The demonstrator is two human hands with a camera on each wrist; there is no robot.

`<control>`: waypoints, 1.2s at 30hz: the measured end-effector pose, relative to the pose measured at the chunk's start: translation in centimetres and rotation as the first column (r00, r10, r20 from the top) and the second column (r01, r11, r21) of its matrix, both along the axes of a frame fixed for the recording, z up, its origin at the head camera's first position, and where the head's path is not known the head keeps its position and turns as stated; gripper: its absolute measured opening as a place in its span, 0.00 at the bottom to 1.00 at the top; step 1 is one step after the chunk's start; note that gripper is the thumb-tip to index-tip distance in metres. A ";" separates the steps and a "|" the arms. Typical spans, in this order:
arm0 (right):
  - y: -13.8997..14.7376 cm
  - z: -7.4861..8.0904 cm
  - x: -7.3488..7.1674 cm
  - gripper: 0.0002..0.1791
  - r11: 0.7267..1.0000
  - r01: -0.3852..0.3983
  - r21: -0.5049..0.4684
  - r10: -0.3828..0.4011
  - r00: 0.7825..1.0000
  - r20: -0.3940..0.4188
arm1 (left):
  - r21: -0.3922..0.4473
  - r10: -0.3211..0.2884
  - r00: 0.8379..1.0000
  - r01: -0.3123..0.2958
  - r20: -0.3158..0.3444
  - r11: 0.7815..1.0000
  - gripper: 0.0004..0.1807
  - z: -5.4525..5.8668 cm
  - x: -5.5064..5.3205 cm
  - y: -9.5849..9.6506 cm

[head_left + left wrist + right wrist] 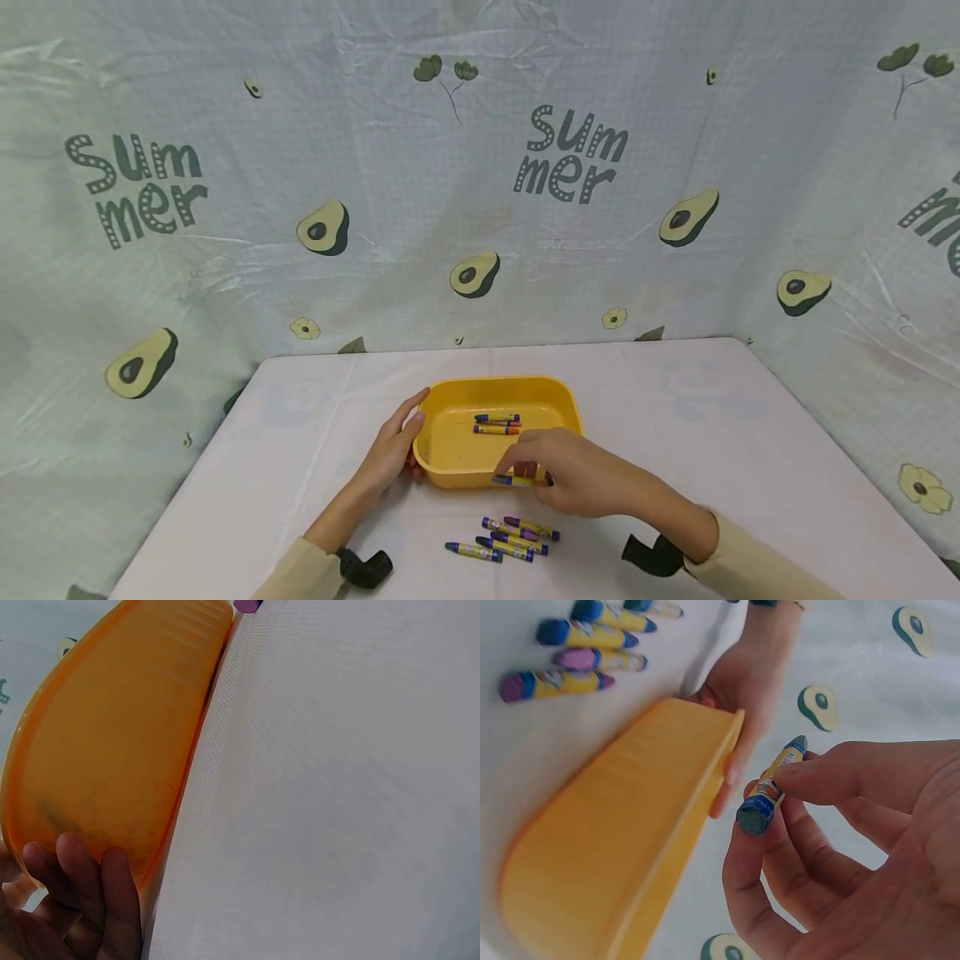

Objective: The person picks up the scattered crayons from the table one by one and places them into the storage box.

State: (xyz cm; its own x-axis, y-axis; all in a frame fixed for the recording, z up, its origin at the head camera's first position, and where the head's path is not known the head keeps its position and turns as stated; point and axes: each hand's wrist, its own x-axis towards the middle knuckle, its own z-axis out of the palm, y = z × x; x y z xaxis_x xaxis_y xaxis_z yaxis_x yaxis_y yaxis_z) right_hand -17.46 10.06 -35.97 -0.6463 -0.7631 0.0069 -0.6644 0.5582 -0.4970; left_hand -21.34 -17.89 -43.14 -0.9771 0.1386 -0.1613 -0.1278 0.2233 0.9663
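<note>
A yellow tray (457, 481) stands on the table. My left hand (390, 450) holds its left side, thumb at the rim; in the left wrist view several fingertips (118, 862) rest against the outer wall. Over the tray's near edge, my right hand (581, 473) pinches a dark-tipped crayon (769, 796) in a yellow wrapper between thumb and fingers. Inside the tray lie a blue crayon (497, 417) and an orange crayon (496, 430), with part of another between them. Several crayons (517, 540), purple and dark blue, lie in a loose group in front of the tray.
The white-covered table (330, 467) reaches back to a hanging cloth (405, 275) printed with avocados and lettering. Black straps (365, 570) show at both wrists. One crayon (474, 552) lies at the left end of the loose group.
</note>
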 end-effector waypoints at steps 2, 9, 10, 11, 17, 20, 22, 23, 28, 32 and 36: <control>-0.3 0.4 -0.5 0.21 1.000 -0.005 0.009 0.006 1.000 -0.020 | 0.001 -0.002 1.000 0.002 -0.002 1.000 0.23 0.0 0.0 -0.1; -1.2 1.7 -2.3 0.22 1.000 0.017 0.025 -0.016 1.000 -0.023 | 0.033 -0.048 0.999 0.048 0.002 0.998 0.24 0.1 -0.1 -0.3; -1.3 1.9 -2.6 0.22 1.000 0.016 0.025 -0.015 1.000 -0.024 | 0.029 -0.053 0.999 0.053 0.008 0.998 0.24 0.2 -0.1 -0.3; -1.4 2.2 -2.8 0.22 1.000 0.015 0.025 -0.014 1.000 -0.026 | 0.026 -0.055 0.998 0.054 0.012 0.998 0.24 0.2 -0.1 -0.4; -2.2 3.3 -4.8 0.20 1.000 -0.010 0.023 0.011 0.998 -0.062 | 0.016 -0.030 0.999 0.029 0.021 0.999 0.23 -1.2 -0.9 -0.6; -2.6 3.6 -5.8 0.19 0.999 -0.006 0.033 0.008 0.998 -0.055 | 0.014 -0.012 1.000 0.012 0.011 1.000 0.23 -2.2 -1.4 -0.7; -2.8 3.6 -6.4 0.20 0.999 -0.001 0.044 0.002 0.999 -0.036 | 0.017 -0.007 1.000 0.007 0.003 1.000 0.22 -2.7 -1.6 -0.7; -2.9 3.5 -6.7 0.20 0.999 0.003 0.051 -0.002 1.000 -0.025 | 0.020 -0.009 1.000 0.009 -0.005 1.000 0.22 -2.8 -1.7 -0.8; -3.2 2.9 -8.0 0.20 0.998 0.003 0.061 -0.004 1.000 0.014 | 0.032 -0.009 1.000 0.010 -0.017 0.999 0.21 -2.9 -1.7 -0.7; -3.3 2.5 -9.0 0.20 0.997 0.001 0.079 -0.002 1.000 0.015 | 0.033 -0.007 1.000 0.007 -0.020 0.999 0.21 -2.8 -1.6 -0.7; -3.5 2.2 -9.9 0.22 0.994 -0.006 0.111 0.005 1.000 0.007 | 0.037 -0.014 1.000 0.015 -0.021 0.999 0.22 -2.7 -1.6 -0.9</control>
State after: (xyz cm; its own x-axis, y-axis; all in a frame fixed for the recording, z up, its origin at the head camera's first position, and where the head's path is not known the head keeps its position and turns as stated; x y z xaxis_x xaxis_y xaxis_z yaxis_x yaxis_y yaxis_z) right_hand -27.39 6.59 -33.76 -0.6419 -0.7623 -0.0827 -0.6642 0.6067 -0.4368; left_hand -22.91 -18.83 -45.86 -0.9780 0.1585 -0.1358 -0.1049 0.1892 0.9763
